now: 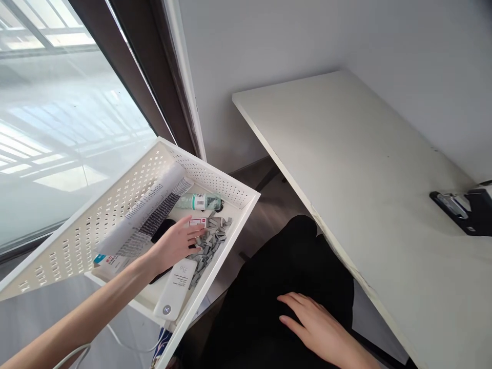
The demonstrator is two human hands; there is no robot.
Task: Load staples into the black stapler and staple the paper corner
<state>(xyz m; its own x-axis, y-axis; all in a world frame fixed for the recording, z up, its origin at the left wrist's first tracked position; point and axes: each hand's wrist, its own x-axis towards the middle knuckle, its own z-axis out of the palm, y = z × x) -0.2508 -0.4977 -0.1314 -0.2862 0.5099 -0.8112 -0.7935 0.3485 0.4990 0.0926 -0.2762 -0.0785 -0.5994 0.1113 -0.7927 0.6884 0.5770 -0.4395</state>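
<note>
A person's left hand reaches into a white perforated basket, its fingers loosely spread over a small red-and-white box and a heap of short grey pieces. The box lies at the fingertips, partly covered by them; whether they touch it cannot be told. The grey pieces spread from beneath the fingers toward the basket's near wall.

Just beyond the fingertips rests a clear green bottle with a white label. Behind the knuckles a curled sheet of printed paper leans along the basket's far side, while a black object shows partly beneath the hand. Nearer the person than the left wrist lies a white device with a round button.

The right hand rests on black clothing, palm down and holding nothing, fingers close together and thumb apart. To its right stands a pale desk, bearing a black tool with a metal part, well beyond the hand.
</note>
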